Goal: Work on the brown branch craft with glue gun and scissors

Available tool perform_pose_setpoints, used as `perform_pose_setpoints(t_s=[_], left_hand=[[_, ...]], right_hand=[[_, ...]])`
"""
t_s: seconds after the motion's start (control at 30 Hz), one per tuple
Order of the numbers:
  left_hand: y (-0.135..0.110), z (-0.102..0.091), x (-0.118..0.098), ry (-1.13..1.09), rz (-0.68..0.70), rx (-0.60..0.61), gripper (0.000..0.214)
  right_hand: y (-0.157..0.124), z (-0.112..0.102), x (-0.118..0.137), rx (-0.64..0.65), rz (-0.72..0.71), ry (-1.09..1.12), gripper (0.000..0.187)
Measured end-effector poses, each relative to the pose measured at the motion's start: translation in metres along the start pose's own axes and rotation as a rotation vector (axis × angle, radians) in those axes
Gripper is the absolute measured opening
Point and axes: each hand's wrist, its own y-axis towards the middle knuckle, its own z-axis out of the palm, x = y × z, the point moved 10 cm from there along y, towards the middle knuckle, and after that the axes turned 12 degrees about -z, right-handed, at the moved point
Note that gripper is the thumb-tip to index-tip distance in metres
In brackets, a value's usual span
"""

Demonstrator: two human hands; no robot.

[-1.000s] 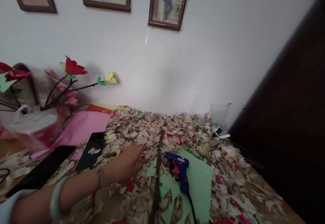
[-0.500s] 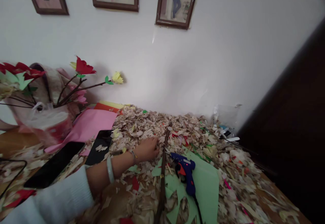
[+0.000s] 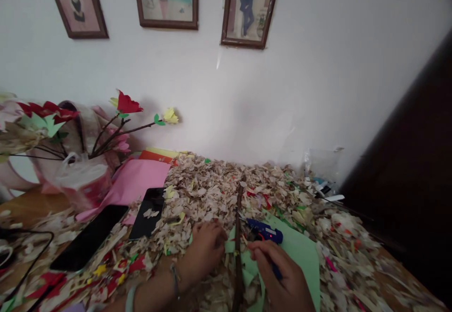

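Note:
My left hand (image 3: pixel 206 245) lies low over the paper scraps with its fingers curled, just left of a long brown twig (image 3: pixel 238 236). Its fingertips are turned down, and what they hold, if anything, is hidden. My right hand (image 3: pixel 284 274) is to the right of the twig, thumb and forefinger pinched together; whatever is between them is too small to make out. Behind this hand rests a blue hot glue gun (image 3: pixel 264 229), its handle mostly covered. Sheets of light green paper (image 3: pixel 303 255), partly cut, spread under the gun and near the twig.
Pale paper scraps (image 3: pixel 208 184) cover much of the table. Two dark phones (image 3: pixel 90 239) and pink paper (image 3: pixel 141 180) lie left. Paper flowers on twigs (image 3: pixel 129 102) stand behind a bagged pink container (image 3: pixel 84 184). A clear plastic bag (image 3: pixel 323 166) leans against the wall.
My right hand has come into view from below, over the glue gun's handle. My left hand has drawn back toward me and lower. The view has shifted slightly.

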Motion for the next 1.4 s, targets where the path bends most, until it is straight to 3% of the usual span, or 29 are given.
perform_pose_setpoints(t_s=[0.07, 0.1, 0.17, 0.23, 0.33, 0.53, 0.77, 0.97, 1.1, 1.23, 1.3, 1.4], left_hand=[[0.0, 0.004, 0.006, -0.03, -0.032, -0.011, 0.021], [0.001, 0.006, 0.008, -0.039, -0.043, -0.007, 0.021], [0.0, 0.008, 0.008, -0.058, -0.044, 0.009, 0.02], [-0.002, 0.008, 0.004, -0.082, -0.014, 0.027, 0.016], [-0.009, 0.005, -0.006, -0.105, 0.056, 0.045, 0.01], [-0.016, 0.005, -0.016, -0.161, 0.089, 0.077, 0.006], [-0.008, 0.012, -0.008, -0.15, 0.05, 0.072, 0.011], [-0.005, 0.016, -0.007, -0.143, 0.03, 0.093, 0.017], [-0.004, 0.018, -0.005, -0.144, 0.029, 0.091, 0.018], [-0.005, 0.013, -0.003, -0.212, 0.027, 0.062, 0.013], [-0.006, 0.01, 0.0, -0.257, 0.011, 0.045, 0.013], [-0.008, 0.005, 0.003, -0.322, -0.017, 0.03, 0.017]], right_hand=[[-0.01, 0.019, -0.041, 0.076, 0.115, -0.013, 0.028], [-0.015, 0.031, -0.051, 0.144, 0.089, -0.036, 0.028], [-0.024, 0.05, -0.057, 0.253, -0.017, -0.138, 0.025], [-0.028, 0.058, -0.055, 0.263, -0.113, -0.238, 0.023], [-0.026, 0.059, -0.048, 0.214, -0.197, -0.313, 0.023], [-0.029, 0.064, -0.049, 0.195, -0.265, -0.209, 0.025], [-0.037, 0.078, -0.064, 0.31, -0.155, -0.103, 0.029], [-0.033, 0.08, -0.061, 0.401, -0.121, -0.127, 0.033], [-0.03, 0.077, -0.056, 0.362, -0.167, -0.163, 0.033], [-0.024, 0.058, -0.057, 0.282, -0.168, -0.194, 0.027], [-0.023, 0.054, -0.063, 0.391, -0.1, -0.193, 0.021], [-0.035, 0.063, -0.067, 0.709, -0.032, -0.102, 0.009]])
